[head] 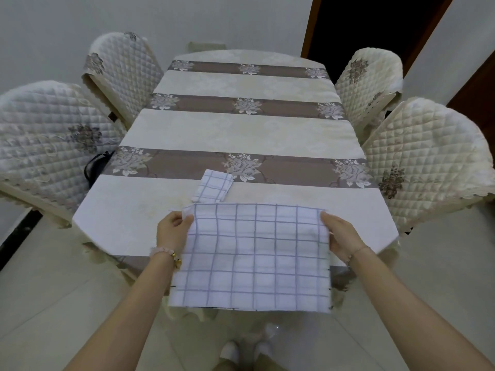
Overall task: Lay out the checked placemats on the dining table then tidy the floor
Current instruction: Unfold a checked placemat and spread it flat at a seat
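Observation:
A white placemat with a blue check (254, 255) hangs spread out above the near edge of the dining table (134, 218). My left hand (172, 230) pinches its upper left corner, and my right hand (341, 236) pinches its upper right corner. The mat's lower half droops below the table edge. A second checked placemat (213, 186), still folded, lies on the tablecloth just beyond the held one, near the table's middle.
The table wears a cream cloth with brown floral bands. Two quilted chairs (53, 145) stand on the left and two more quilted chairs (417, 156) on the right. A dark doorway (375, 28) opens at the far right. My feet (241, 349) stand on pale floor tiles.

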Tool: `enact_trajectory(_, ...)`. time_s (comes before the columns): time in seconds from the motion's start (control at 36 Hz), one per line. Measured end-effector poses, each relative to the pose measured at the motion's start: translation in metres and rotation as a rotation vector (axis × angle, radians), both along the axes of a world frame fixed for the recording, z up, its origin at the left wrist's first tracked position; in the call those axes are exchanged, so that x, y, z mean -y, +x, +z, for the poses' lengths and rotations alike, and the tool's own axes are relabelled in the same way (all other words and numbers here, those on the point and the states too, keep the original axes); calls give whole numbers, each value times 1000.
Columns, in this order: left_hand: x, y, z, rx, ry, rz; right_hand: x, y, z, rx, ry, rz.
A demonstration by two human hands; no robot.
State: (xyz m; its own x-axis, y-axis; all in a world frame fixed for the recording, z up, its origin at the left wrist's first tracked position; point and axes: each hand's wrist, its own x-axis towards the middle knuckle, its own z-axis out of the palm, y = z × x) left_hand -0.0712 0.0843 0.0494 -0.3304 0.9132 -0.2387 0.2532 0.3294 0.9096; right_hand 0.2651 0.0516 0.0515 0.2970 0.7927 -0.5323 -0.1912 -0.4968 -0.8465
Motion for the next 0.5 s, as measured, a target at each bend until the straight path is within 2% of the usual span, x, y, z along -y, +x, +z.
enact_trajectory(0.06, 0, -3, -5, -15, -19, 123, 9, 0, -6, -89, -51, 67)
enact_trajectory(0.11, 2, -6, -9, -16, -62, 192, 22, 0, -13, -70, -89, 170)
enact_trajectory(0.33, 5, -19, -20, -11, -149, 284, 58, -7, -23, 172, -180, 422)
enact_trajectory(0.42, 7, -20, -18, -15, -138, 322, 68, -11, -24, 143, -185, 410)
enact_trajectory(0.5, 9, -15, -15, -85, -130, 316, 72, -17, -24, 12, -147, 248)
